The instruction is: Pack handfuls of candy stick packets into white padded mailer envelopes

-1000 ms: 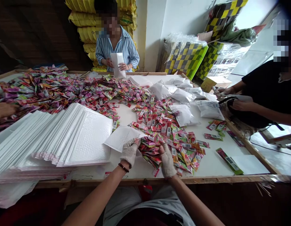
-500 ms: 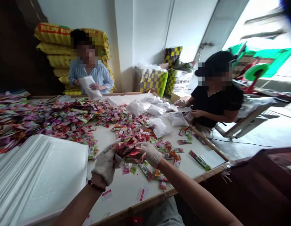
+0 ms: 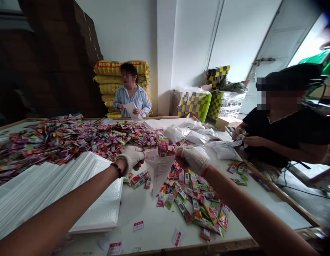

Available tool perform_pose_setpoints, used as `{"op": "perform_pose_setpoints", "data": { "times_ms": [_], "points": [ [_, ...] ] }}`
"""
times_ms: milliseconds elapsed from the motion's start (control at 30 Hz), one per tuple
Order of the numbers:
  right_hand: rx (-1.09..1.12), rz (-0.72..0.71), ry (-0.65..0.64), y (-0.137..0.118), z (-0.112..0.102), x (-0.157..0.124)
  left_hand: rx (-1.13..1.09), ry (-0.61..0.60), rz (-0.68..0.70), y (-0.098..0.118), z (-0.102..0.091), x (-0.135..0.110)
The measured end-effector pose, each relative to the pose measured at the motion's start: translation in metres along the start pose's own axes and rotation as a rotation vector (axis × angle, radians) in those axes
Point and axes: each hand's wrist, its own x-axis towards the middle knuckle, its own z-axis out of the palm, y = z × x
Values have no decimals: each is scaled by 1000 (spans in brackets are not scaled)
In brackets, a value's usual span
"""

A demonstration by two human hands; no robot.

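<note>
In front of me hangs a white bag (image 3: 157, 174), held up by its top edge between my hands. My left hand (image 3: 132, 159), in a pale work glove that leaves the fingertips bare, is closed on its left side. Gripping the right side is my right hand (image 3: 193, 160), gloved the same way. Small colourful snack packets (image 3: 163, 146) stick up from the bag's mouth; the rest of its contents are hidden. Loose packets (image 3: 197, 204) lie on the table below and to the right.
A stack of white padded envelopes (image 3: 98, 199) lies left, beside a large packet heap (image 3: 74, 137). Filled white bags (image 3: 197, 138) sit farther back. One person (image 3: 132, 97) stands opposite, another (image 3: 293, 131) sits right. Small red-and-white labels (image 3: 138, 225) lie near the table edge (image 3: 226, 246).
My hands have risen and spread apart, from gathering a bunch of packets low over the table to holding the bag upright. My view has swung left.
</note>
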Motion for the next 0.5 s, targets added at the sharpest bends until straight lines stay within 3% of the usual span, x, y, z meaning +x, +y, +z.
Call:
{"op": "perform_pose_setpoints", "data": {
  "times_ms": [133, 200, 300, 400, 433, 500],
  "points": [
    [-6, -34, -36, -5, 4, 5, 82, 29, 102, 16, -6, 6],
    [-8, -55, -67, -4, 7, 4, 234, 77, 175, 20, -9, 12],
    [-84, -64, -65, 2, 10, -7, 483, 190, 405, 20, -12, 13],
    [-298, -100, -129, 16, 10, -35, 576, 246, 663, 10, -3, -3],
    [-447, -142, -168, 23, 11, -48, 606, 245, 677, 2, 3, -13],
    [-638, -297, -77, 40, 15, -75, 667, 176, 606, -19, 22, -38]
  ]
}}
